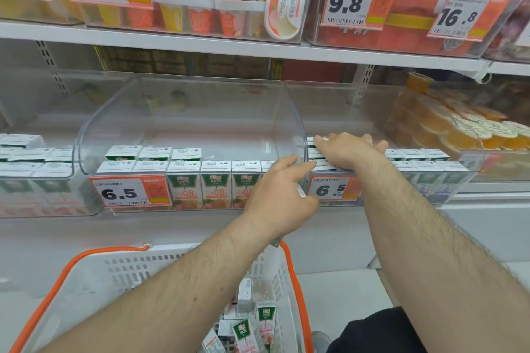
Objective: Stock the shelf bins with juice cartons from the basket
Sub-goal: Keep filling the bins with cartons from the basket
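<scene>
My left hand (282,195) is in front of the seam between two clear shelf bins. It grips a juice carton; only the carton's edges (301,190) show past the palm. My right hand (347,150) lies flat, fingers straight, on the tops of the cartons (424,169) in the right bin. The middle bin (289,123) holds rows of green-and-orange juice cartons (215,183) along its front, and its back half is bare. Below, a white basket (129,264) with orange handles holds several loose cartons (243,332).
A left bin (37,169) holds white-topped cartons. Orange jelly cups (459,129) fill a bin at the right. The upper shelf (200,43) carries cups, tubs and price tags. Tags reading 6.5 (129,193) hang on the bin fronts.
</scene>
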A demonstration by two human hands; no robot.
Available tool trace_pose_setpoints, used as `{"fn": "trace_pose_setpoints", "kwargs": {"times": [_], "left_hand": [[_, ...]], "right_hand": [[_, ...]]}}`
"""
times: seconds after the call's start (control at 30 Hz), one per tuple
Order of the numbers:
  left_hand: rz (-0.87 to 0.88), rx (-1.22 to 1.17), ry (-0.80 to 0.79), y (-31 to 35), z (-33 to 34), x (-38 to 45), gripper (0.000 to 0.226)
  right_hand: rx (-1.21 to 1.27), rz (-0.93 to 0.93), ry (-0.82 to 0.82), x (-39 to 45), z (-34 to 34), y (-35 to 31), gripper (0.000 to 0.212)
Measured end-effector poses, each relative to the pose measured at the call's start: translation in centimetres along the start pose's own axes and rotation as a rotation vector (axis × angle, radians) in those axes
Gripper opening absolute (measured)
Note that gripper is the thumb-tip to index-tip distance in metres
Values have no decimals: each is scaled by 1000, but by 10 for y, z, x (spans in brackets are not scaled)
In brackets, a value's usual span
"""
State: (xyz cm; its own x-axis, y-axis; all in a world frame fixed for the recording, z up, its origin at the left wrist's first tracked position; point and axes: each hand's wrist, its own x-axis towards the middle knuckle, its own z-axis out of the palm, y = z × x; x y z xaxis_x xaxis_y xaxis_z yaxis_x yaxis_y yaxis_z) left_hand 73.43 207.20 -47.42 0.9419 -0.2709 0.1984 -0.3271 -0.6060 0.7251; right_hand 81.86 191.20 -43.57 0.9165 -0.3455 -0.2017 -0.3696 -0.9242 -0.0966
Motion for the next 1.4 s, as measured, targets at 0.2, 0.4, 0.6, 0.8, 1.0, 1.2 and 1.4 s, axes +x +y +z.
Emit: {"fn": "trace_pose_setpoints", "kwargs": {"times": [0.2, 0.4, 0.6, 0.8, 1.0, 1.2, 1.4], "left_hand": [[-88, -342, 274, 4, -18, -22, 35], [-578, -1135, 246, 2, -46, -39, 34], [-566, -1474, 219, -2, -62, -50, 53], [-301, -1444, 286, -31, -71, -65, 46], [-90, -874, 257, -64, -76, -86, 69], [-40, -558, 133, -67, -86, -95, 44], [-126, -753, 177, -82, -123, -104, 42]], "right_hand": [[9, 4, 337, -25, 1, -8, 73], [768, -490, 453, -111, -21, -32, 24], [366, -636, -356, -153, 14, -52, 51], [367, -752, -181, -150, 27, -52, 81], [591, -754, -305, -151, 33, -55, 107], [1018, -704, -551, -153, 42, -73, 89], [880, -868, -469, -158, 46, -91, 77]]}}
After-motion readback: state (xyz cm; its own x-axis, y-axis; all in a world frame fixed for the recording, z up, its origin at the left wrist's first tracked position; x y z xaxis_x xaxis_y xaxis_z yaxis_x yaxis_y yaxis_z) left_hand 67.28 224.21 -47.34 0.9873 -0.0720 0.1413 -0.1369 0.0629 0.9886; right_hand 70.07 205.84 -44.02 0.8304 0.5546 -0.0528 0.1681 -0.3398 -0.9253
